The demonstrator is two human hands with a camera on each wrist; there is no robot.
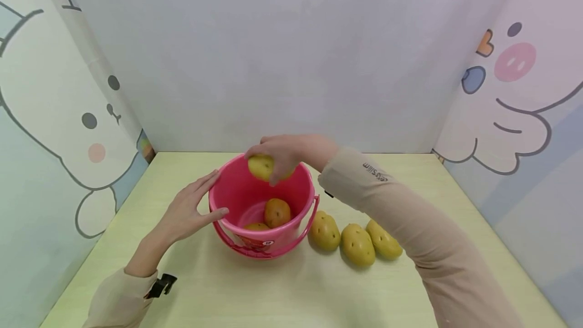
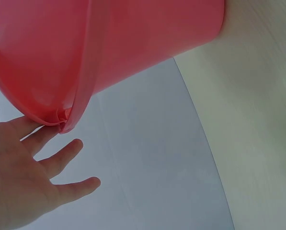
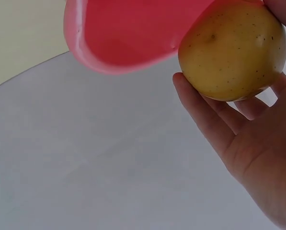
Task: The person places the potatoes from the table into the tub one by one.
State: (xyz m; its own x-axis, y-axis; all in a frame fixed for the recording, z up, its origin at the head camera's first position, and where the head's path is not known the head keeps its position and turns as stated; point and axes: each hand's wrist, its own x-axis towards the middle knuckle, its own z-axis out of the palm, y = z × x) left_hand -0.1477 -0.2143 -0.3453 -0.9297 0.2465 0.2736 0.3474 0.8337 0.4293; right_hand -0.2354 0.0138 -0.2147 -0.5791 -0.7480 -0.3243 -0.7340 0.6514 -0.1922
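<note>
A pink bucket [image 1: 237, 186] stands upright on the table, its handle [image 1: 309, 224] lowered along the front. My right hand [image 1: 293, 151] grips a yellow potato [image 1: 261, 167] above the bucket's mouth; the right wrist view shows fingers and thumb around this potato [image 3: 234, 50]. Inside the bucket lie a browner potato [image 1: 277, 212] and, partly hidden by the near wall, a yellow one [image 1: 256, 227]. With fingers spread, my left hand [image 1: 189, 210] touches the rim on the left; in the left wrist view its fingers [image 2: 40, 139] meet the rim beside the handle joint.
Right of the bucket, three yellow potatoes lie close together: one [image 1: 325, 232] beside the bucket, one [image 1: 357, 245] in the middle, one [image 1: 384, 240] partly behind my right sleeve [image 1: 387, 201]. A pale wall [image 1: 291, 65] and cartoon-printed side panels [image 1: 510, 115] enclose the light wooden table [image 1: 255, 297].
</note>
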